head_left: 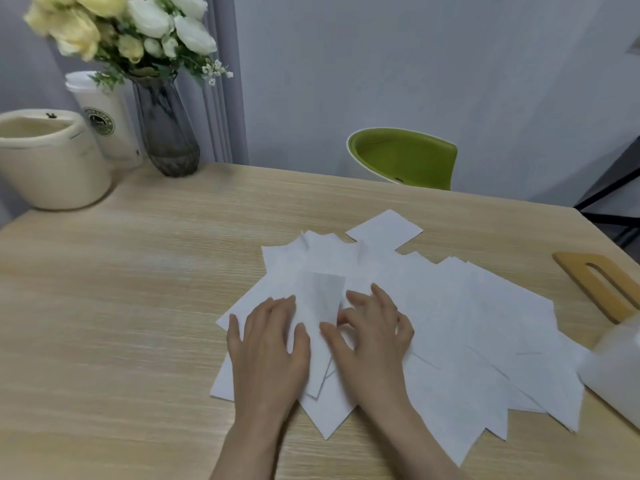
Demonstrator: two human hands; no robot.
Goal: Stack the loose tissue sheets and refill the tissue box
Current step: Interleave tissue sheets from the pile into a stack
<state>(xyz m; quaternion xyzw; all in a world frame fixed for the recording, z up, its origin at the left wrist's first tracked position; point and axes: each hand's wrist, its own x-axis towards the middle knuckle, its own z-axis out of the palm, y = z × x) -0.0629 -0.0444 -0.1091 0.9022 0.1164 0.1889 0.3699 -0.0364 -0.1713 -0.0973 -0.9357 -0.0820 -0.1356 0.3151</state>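
Looking down from the head camera, a wooden desk (pixel 138 271) carries a wide fan of loose white tissue sheets (pixel 467 323) spread across its middle and right side, overlapping one another with their corners pointing outward. One square sheet (pixel 384 228) lies at the far edge of the spread, partly tucked under its neighbours.

Both hands rest on the near left part of the spread. The left hand (pixel 268 344) lies flat with its fingers straight and slightly spread, pressing down on the sheets. The right hand (pixel 372 337) sits just beside it, its fingers loosely bent with the tips on the tissue; whether the thumb and forefinger pinch a sheet cannot be told. Between the two hands a narrow folded tissue (pixel 320 303) lies on top of the others, a little greyer than the rest.

At the right edge of the picture a pale, translucent tissue box (pixel 616 372) stands on the desk, blurred and cut off by the frame, with the nearest sheets reaching up to its base. Just beyond it lies a wooden lid (pixel 601 285) with a long slot in it.

At the far left corner stand a cream round container (pixel 52 164), a white paper cup (pixel 104 116) with a green logo, and a dark glass vase (pixel 166 133) of white and yellow flowers (pixel 128 26). A green chair (pixel 405 157) stands behind the desk.
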